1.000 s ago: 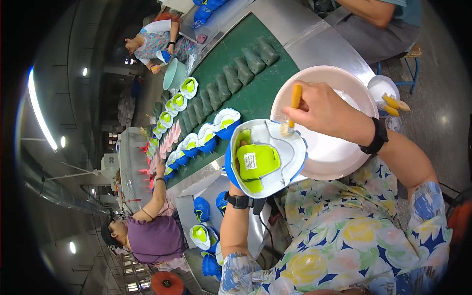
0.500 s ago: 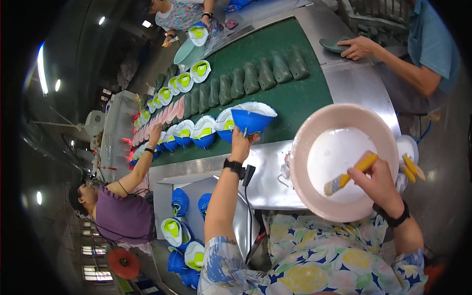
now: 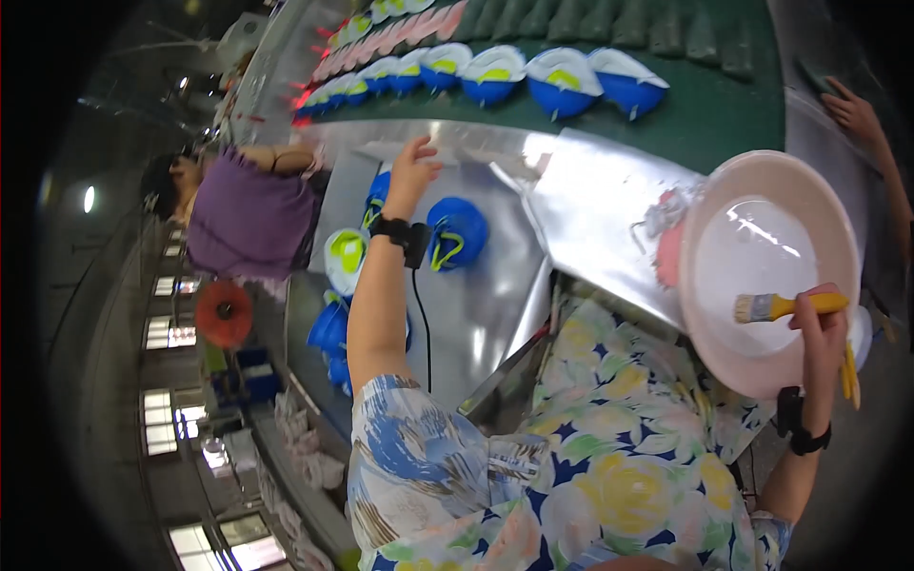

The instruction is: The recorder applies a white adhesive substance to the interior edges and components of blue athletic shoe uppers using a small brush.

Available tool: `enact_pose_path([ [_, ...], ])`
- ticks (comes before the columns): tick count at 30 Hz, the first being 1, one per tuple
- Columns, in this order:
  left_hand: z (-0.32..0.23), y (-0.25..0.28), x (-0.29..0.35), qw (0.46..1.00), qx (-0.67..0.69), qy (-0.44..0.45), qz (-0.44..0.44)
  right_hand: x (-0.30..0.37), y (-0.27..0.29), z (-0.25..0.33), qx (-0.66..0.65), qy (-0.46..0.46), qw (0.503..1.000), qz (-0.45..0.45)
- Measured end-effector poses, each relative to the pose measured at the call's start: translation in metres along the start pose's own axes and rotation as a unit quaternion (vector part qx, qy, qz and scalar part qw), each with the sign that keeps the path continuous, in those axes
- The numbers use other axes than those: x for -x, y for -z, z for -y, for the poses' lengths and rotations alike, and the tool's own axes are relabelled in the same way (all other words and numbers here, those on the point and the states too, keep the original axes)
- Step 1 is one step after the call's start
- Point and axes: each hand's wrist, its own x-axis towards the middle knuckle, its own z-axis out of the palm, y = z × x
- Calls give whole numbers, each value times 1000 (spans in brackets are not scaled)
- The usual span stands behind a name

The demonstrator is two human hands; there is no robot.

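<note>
A short-sleeved floral shirt (image 3: 571, 457) in blue, yellow and white; black wristbands (image 3: 390, 228).

Seated person in purple top (image 3: 249, 217)

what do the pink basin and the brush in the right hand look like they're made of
Pink basin: probably plastic, smooth and glossy, with light glinting off its white inside. Brush in the right hand: yellow handle, plastic or painted wood, a metal-looking band, and pale bristles.

- Bright overhead light; hard glare on the steel table (image 3: 590, 200) and the pink basin (image 3: 709, 205).
- Slight motion blur throughout.
- Fisheye bends the edges; corners are black.
- Windows (image 3: 162, 328) at the left are blown out.
</note>
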Motion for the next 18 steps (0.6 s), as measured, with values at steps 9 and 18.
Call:
enact_pose_path([
  [9,64,-29,106,968,-228,-95,39,-56,0,5,200,94,975,9],
  [18,-50,-55,77,964,-89,-251,14,-50,-66,-7,311,136,912,231],
])
